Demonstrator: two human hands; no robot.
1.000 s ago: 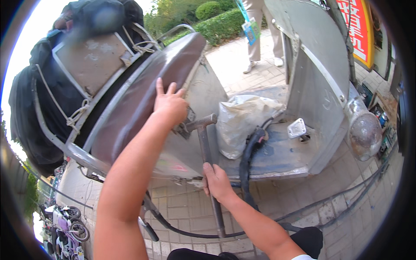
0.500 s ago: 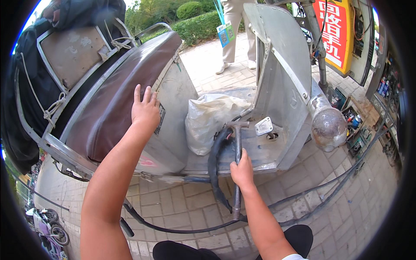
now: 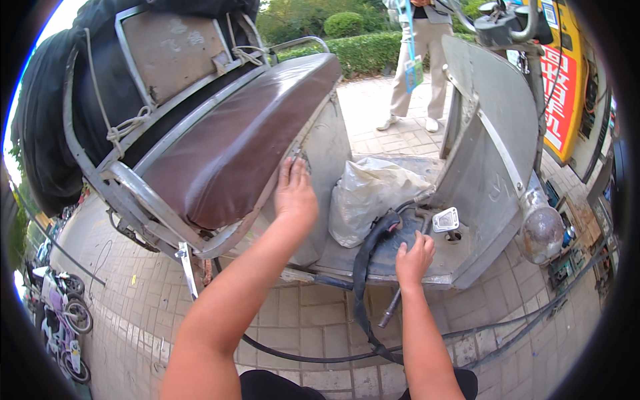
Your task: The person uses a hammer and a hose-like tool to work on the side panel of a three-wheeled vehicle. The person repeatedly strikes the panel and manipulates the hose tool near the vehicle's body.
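Observation:
My left hand (image 3: 294, 193) lies flat, fingers together, against the lower edge of a brown padded seat (image 3: 240, 143) on a grey metal scooter (image 3: 490, 153). My right hand (image 3: 413, 257) is closed around a thin dark metal bar (image 3: 393, 303) that slants down from the scooter's footboard (image 3: 400, 247). A thick black hose (image 3: 363, 267) curves down beside that bar. A crumpled whitish plastic bag (image 3: 370, 197) sits on the footboard, just left of my right hand.
A person in beige trousers (image 3: 417, 60) stands behind the scooter on the paved ground (image 3: 300, 327). A black-covered load tied with rope (image 3: 100, 100) sits behind the seat. Small parked bikes (image 3: 60, 313) are at far left, a red-and-yellow sign (image 3: 563, 80) at right.
My left hand slid down from the seat's upper surface to its lower edge. My right hand moved right along the bar toward the footboard. The view shifted closer to the scooter.

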